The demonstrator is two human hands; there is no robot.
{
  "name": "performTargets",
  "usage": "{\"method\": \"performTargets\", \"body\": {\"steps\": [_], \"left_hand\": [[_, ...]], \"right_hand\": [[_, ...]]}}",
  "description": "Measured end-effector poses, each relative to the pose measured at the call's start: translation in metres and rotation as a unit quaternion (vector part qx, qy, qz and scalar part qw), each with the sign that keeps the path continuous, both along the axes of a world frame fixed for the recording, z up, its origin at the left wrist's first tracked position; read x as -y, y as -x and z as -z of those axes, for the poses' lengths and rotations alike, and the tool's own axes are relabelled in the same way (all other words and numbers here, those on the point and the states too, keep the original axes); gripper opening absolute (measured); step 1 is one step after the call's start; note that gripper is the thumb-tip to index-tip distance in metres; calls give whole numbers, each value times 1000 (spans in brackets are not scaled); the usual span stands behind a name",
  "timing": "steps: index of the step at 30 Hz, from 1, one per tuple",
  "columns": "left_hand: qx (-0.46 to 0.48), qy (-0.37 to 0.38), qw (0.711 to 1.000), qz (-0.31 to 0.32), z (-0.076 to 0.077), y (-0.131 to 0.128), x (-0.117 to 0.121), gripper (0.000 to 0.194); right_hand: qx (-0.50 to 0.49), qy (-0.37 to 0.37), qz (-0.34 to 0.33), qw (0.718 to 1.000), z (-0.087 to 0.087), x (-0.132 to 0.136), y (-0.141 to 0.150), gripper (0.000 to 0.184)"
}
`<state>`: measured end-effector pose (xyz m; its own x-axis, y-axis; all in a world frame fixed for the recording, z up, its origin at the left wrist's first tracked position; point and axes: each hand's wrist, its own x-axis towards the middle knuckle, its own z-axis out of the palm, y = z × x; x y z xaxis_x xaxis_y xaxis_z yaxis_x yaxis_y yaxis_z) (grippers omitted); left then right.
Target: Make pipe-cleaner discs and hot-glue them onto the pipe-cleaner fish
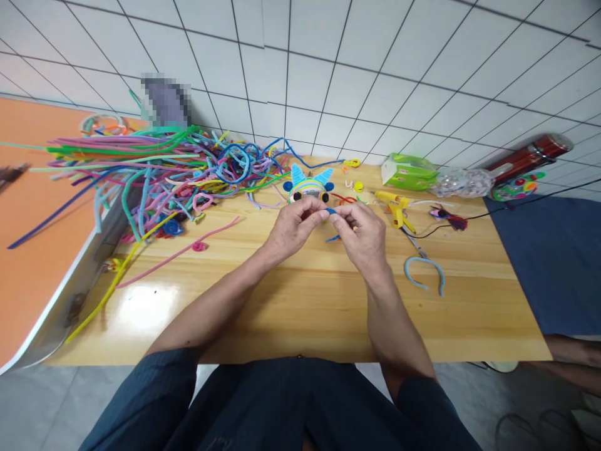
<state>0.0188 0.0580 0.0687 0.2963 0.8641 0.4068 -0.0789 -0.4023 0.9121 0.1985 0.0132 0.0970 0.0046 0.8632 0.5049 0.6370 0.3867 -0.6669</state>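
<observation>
Between the fingertips of both hands is a short blue pipe cleaner (pixel 331 211), mostly covered by the fingers. My left hand (pixel 298 225) pinches its left end, and my right hand (pixel 361 235) pinches the right end. Just beyond them sits a pipe-cleaner animal figure (pixel 310 181) with light blue pointed ears, dark round eyes and blue balls at its sides; my left hand hides its lower part. Another bit of blue pipe cleaner (pixel 333 238) lies on the table below the fingers. Red pipe cleaner (pixel 345 200) shows behind my right hand.
A big heap of coloured pipe cleaners (pixel 154 156) fills the left back. To the right are a yellow glue gun (pixel 394 207) with a black cord, scissors (pixel 416 241), a light blue curved piece (pixel 425 263), a green packet (pixel 408 172) and a red flask (pixel 530 155). Another person's limbs (pixel 570 360) show lower right.
</observation>
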Motion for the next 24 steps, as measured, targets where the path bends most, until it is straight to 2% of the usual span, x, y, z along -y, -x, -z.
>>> {"method": "performTargets", "body": {"steps": [3, 7, 9, 13, 16, 19, 24], "left_hand": [[66, 62, 996, 24, 1, -6, 2, 33], [95, 121, 987, 51, 3, -9, 2, 36], [74, 95, 991, 49, 3, -7, 1, 33], [-42, -38, 998, 5, -2, 2, -2, 20], [-89, -85, 992, -3, -4, 7, -5, 22], [-76, -52, 996, -1, -2, 6, -5, 28], [9, 30, 999, -7, 3, -2, -1, 34]], "right_hand": [[-38, 20, 4, 999, 0, -1, 1, 12], [-59, 44, 3, 997, 0, -2, 0, 14], [-43, 43, 0, 998, -1, -2, -2, 15], [19, 13, -10, 1000, -1, -1, -5, 15], [45, -6, -14, 999, 1, 0, -5, 15], [43, 3, -16, 999, 2, -1, -4, 16], [20, 10, -11, 1000, 1, -1, -1, 17]]}}
